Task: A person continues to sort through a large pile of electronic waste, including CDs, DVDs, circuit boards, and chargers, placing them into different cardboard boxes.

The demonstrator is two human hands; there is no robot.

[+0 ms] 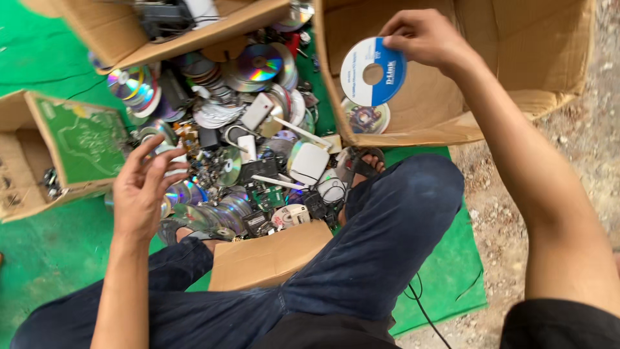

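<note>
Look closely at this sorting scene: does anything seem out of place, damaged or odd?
Nothing seems broken, but it is messy: discs and small electronics lie heaped loose on the green mat. The right hand holds a blue-and-white disc over a cardboard box; the left hand is open.

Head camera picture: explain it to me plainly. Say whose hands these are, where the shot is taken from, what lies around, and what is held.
The one picture comes from a camera worn on a person's head, looking down past their knees. There is no machine; both bare hands are that person's own. The right hand pinches a blue and white disc by its edge, over an open cardboard box with another disc at the bottom. The left hand hovers open, holding nothing, over a pile of shiny discs, small circuit boards, cables and white plastic parts. A smaller box at the left holds a green board. Everything rests on a green mat laid on gravel.
</note>
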